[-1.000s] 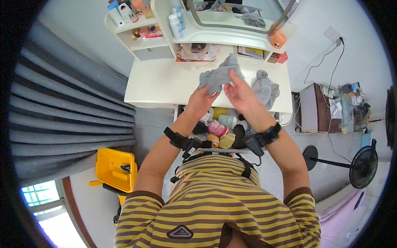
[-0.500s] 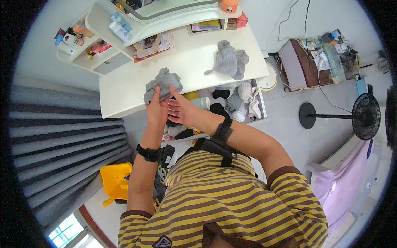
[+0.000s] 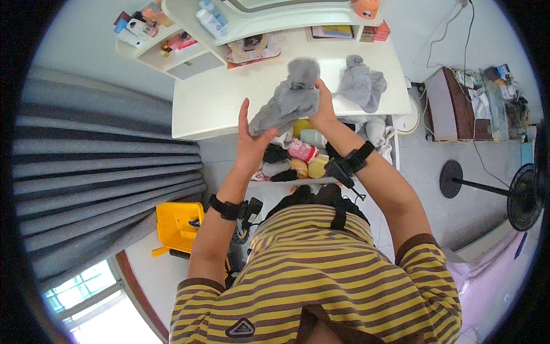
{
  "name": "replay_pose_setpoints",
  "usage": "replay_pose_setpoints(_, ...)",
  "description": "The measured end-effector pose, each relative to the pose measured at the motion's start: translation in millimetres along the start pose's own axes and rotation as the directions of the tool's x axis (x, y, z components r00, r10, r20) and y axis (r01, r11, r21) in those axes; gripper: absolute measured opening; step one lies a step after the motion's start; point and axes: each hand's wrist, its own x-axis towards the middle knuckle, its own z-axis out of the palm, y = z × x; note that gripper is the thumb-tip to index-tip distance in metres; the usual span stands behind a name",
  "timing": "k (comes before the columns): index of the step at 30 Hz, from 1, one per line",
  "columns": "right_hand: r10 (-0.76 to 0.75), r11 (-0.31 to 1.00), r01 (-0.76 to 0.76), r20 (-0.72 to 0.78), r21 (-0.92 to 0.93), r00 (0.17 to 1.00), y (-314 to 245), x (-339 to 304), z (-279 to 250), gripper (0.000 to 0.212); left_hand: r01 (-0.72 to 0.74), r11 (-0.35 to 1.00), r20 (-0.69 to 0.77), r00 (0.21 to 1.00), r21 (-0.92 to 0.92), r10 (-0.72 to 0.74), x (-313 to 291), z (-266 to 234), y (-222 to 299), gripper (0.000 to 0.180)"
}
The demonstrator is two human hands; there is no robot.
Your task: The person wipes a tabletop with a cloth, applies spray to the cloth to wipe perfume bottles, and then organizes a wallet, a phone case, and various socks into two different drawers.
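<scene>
A rumpled grey sock (image 3: 286,103) is stretched at a slant between my two hands, just above the front edge of the white desk (image 3: 212,106). My right hand (image 3: 325,108) grips its right side near the upper end, which is blurred. At the lower left end, my left hand (image 3: 255,146) has its thumb against the fabric and one finger stretched upward beside it; the sock hides the other fingers. Another pair of grey socks (image 3: 361,83) lies on the desktop to the right. Below my hands, an open drawer (image 3: 266,183) holds several rolled socks in mixed colours.
Shelves with bottles (image 3: 212,23) rise behind the desk. A grey curtain (image 3: 109,137) hangs at the left, above a yellow plastic bin (image 3: 175,223). To the right are a black standing fan (image 3: 522,198) and a brown cabinet (image 3: 458,109) with loose cables.
My hands have drawn apart and the grey sock, bunched up before, is now stretched out longer. My right hand has moved up to its upper end. The whole view has shifted.
</scene>
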Motion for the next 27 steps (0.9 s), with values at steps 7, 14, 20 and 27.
replay_pose_setpoints(7,0.241,0.892,-0.312,-0.241,-0.327,0.94,17.9,0.2,-1.3,0.026,-0.303,0.898,0.294,0.933,0.32,0.21,7.9,-11.5,-1.8,0.07)
replay_pose_setpoints(14,0.656,0.739,-0.673,-0.254,0.026,0.711,26.5,-6.9,-4.7,0.023,-0.782,0.362,0.432,0.594,0.507,0.678,12.8,-9.3,19.9,0.031)
replay_pose_setpoints(20,0.491,0.87,-0.477,-0.145,0.125,0.859,8.7,6.6,2.7,0.024,-0.421,0.797,0.369,0.889,0.433,0.269,9.8,-24.7,20.8,0.02)
replay_pose_setpoints(27,0.132,0.924,-0.131,-0.024,-0.36,0.991,5.9,-21.5,36.4,0.034,-0.474,0.619,0.2,0.865,0.626,0.46,19.0,-22.0,-3.3,0.018)
